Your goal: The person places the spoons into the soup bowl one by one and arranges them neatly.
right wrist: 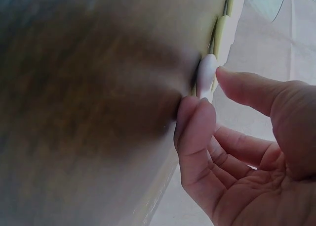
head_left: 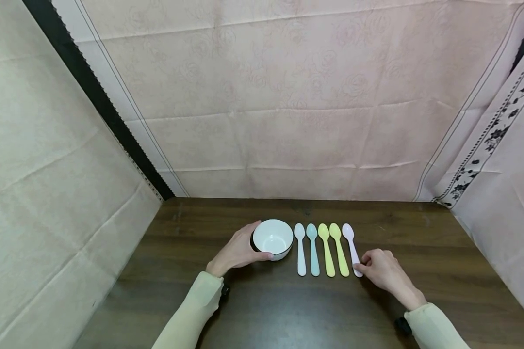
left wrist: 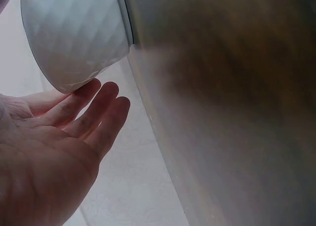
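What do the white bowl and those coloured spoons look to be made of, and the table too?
The bowl looks like glazed ceramic, perhaps melamine: smooth glossy white, faceted outside in the left wrist view, dark rim line. The five spoons seem moulded plastic: pastel, matte, one-piece. The table looks like dark wood or wood-grain laminate. The left hand cups the bowl; the right hand touches the outermost spoon's handle.

A dark brown wooden worktop (head_left: 419, 237) carries four plastic spoons side by side: a white spoon (head_left: 300, 251), then a light blue spoon (head_left: 313, 250), then two yellow-green spoons (head_left: 333, 250). Behind the worktop hangs a creased pale pink cloth backdrop (head_left: 279, 97).
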The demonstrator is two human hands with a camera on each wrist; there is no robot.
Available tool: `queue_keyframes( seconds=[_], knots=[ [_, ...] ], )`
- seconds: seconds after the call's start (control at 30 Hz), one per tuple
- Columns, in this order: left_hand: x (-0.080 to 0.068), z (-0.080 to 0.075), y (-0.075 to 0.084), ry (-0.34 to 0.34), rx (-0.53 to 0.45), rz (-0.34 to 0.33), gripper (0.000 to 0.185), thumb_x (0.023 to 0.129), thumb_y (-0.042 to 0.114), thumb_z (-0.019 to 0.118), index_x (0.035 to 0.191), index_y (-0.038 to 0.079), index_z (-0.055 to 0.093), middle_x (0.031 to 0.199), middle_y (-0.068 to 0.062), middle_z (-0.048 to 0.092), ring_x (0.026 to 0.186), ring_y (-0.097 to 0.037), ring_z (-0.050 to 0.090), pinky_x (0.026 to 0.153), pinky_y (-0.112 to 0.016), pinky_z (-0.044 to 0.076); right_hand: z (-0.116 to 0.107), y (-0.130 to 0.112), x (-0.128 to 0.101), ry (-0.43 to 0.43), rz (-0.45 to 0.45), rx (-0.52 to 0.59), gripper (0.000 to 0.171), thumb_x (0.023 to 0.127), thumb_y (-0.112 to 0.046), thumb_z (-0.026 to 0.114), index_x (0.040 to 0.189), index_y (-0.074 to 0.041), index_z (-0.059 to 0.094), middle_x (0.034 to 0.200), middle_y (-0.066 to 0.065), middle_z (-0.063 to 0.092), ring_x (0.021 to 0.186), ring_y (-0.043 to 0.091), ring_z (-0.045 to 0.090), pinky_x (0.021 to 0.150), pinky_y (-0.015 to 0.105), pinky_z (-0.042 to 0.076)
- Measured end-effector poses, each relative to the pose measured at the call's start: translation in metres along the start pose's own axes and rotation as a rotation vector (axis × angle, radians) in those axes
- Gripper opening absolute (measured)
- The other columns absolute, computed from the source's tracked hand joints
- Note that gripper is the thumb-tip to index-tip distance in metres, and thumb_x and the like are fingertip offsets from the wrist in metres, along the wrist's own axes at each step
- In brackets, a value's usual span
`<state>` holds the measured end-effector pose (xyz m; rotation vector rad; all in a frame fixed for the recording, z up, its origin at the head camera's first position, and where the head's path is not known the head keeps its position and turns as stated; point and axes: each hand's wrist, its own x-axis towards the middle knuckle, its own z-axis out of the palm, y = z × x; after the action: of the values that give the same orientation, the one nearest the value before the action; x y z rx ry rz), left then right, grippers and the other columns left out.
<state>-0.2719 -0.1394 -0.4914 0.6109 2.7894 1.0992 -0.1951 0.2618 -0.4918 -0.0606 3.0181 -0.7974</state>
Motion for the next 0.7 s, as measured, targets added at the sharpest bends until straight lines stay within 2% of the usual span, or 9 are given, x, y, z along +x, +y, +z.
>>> queue_keyframes(
  seconds=[0.17,0.37,0.7],
  knots=[
    [0.001,0.000,0.000,0.000,0.011,0.005,0.114,0.079,0.051,0.096,0.166,0.002,0.041,0.168,-0.020,0.051,0.153,-0.045,0.050,0.122,-0.063,0.047,0.001,-0.003,0.001,-0.018,0.029,0.005,0.019,0.093,-0.022,0.084,0.080,-0.010,0.077,0.073,-0.002,0.072,0.069,0.014,0.058,0.064,0.032,0.047],
    [0.003,0.000,-0.002,0.000,0.032,0.012,0.116,0.078,0.053,0.096,0.167,0.002,0.040,0.166,-0.020,0.052,0.151,-0.046,0.052,0.118,-0.066,0.049,0.002,-0.007,0.002,-0.056,0.072,0.044,0.019,0.095,-0.019,0.083,0.080,-0.008,0.076,0.065,-0.002,0.067,0.061,0.012,0.061,0.061,0.031,0.047],
    [0.004,0.001,0.000,-0.011,0.038,-0.022,0.114,0.081,0.055,0.094,0.168,0.004,0.040,0.168,-0.018,0.051,0.153,-0.044,0.050,0.120,-0.064,0.048,0.005,-0.012,0.002,-0.084,0.142,0.110,0.025,0.096,-0.016,0.082,0.075,-0.007,0.071,0.058,-0.001,0.066,0.056,0.011,0.065,0.056,0.029,0.049]
  ],
)
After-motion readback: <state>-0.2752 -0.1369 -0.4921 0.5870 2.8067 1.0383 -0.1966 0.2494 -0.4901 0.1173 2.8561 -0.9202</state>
